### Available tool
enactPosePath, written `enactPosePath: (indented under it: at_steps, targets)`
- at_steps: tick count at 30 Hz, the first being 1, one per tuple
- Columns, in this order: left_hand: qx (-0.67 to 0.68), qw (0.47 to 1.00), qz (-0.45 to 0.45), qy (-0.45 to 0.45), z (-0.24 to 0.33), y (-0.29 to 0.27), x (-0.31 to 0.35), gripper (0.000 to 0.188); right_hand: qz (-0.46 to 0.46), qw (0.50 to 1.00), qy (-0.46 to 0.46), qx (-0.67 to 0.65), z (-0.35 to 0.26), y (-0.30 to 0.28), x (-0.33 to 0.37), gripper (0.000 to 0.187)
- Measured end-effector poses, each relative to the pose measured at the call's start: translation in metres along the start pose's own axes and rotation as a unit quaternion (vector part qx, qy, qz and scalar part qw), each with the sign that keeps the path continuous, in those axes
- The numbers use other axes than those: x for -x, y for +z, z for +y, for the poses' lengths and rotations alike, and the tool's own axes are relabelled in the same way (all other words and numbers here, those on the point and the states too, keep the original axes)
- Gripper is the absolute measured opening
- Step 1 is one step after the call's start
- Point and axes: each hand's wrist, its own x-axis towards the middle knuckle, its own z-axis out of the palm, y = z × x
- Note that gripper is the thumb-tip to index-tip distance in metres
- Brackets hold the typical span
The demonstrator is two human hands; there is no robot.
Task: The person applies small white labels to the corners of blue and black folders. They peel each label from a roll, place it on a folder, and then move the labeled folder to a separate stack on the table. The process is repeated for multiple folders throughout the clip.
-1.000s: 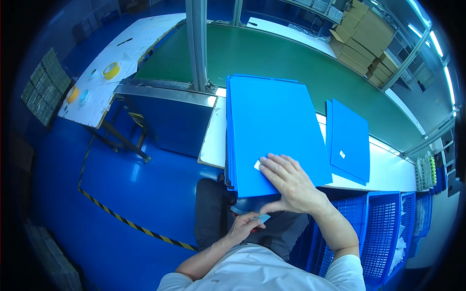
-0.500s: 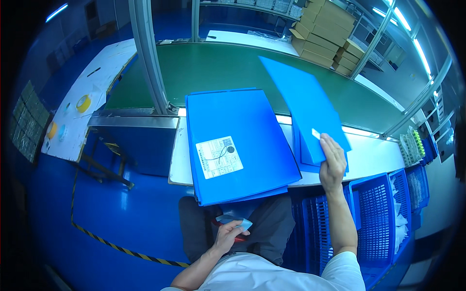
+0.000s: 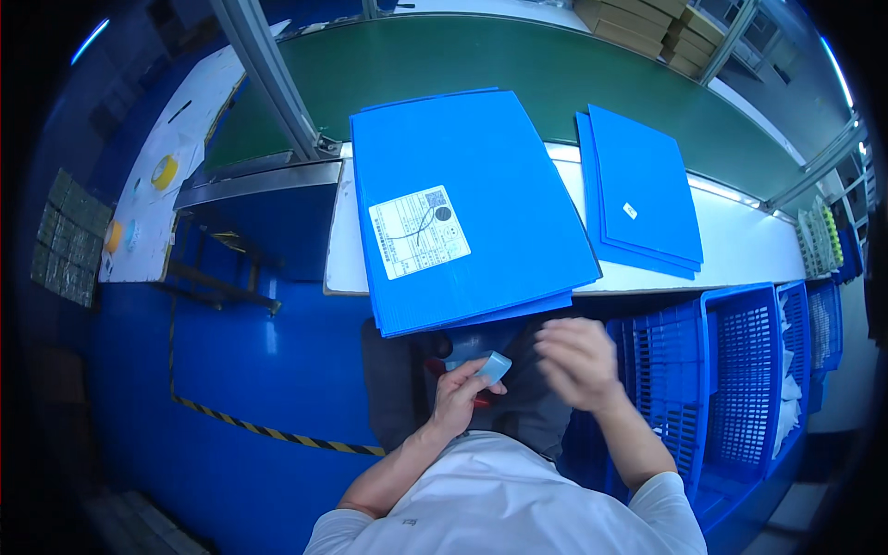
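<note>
Over my lap, my left hand [image 3: 455, 398] pinches a small, pale-blue folded piece [image 3: 496, 367], perhaps film or a label strip; its exact kind is unclear. My right hand [image 3: 583, 365] hangs just right of it, below the bench edge, and its fingers are smeared by motion. In front of me lies a big stack of blue plastic sheets [image 3: 499, 185], overhanging the bench's front edge. A printed white label [image 3: 421, 231] with a dark round mark is on its top sheet. To the right rests a smaller pile of blue sheets [image 3: 647, 180], bearing a small white sticker [image 3: 630, 211].
The white bench [image 3: 740, 250] runs along a green conveyor belt [image 3: 416, 60] with metal posts. Blue plastic baskets [image 3: 740, 388] stand at lower right, one with white bags. A white side table [image 3: 139, 240] at left holds tape rolls [image 3: 165, 173]. Cardboard boxes [image 3: 629, 26] are stacked beyond.
The blue sheet my right hand was touching now lies flat on the right pile. That hand has let go and come back toward my left hand. The view has tilted downward.
</note>
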Motion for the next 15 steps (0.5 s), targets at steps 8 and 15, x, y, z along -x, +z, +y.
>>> enactPosePath:
  at_steps: [8, 15]
  targets:
    - [0.029, 0.999, -0.01, 0.008, 0.002, -0.001, -0.004, 0.034, -0.005, 0.962, 0.228, -0.146, -0.012, 0.074, 0.053, 0.036]
    - [0.115, 0.991, -0.053, 0.037, 0.004, -0.002, 0.0, 0.036, 0.019, 0.921, 0.283, -0.267, -0.002, 0.075, 0.053, 0.044]
